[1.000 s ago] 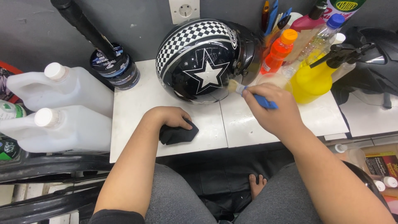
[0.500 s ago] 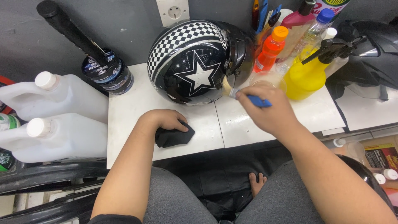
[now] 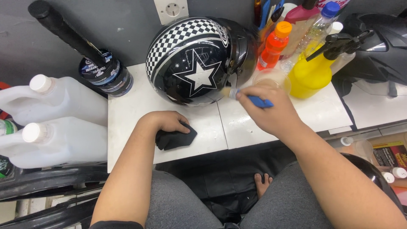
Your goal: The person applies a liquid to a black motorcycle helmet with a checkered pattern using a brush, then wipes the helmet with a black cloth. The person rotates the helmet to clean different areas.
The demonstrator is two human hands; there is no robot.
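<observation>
A black helmet [image 3: 197, 59] with a white star and a checkered band stands on the white tiled table [image 3: 135, 110]. My right hand [image 3: 269, 112] grips a small blue-handled brush [image 3: 250, 98], its pale bristles touching the helmet's lower right side. My left hand [image 3: 165, 122] rests on the table in front of the helmet, pressing down on a folded black cloth [image 3: 176, 138].
Two white plastic jugs [image 3: 55, 123] lie at the left. Dark round tins [image 3: 106, 76] are stacked behind them. An orange bottle [image 3: 273, 48], a yellow spray bottle [image 3: 313, 72] and a clear cup [image 3: 271, 78] crowd the back right. Another dark helmet [image 3: 381, 51] is at far right.
My right hand with the brush has slid slightly down and left along the helmet's lower side. My left hand has stayed on the cloth.
</observation>
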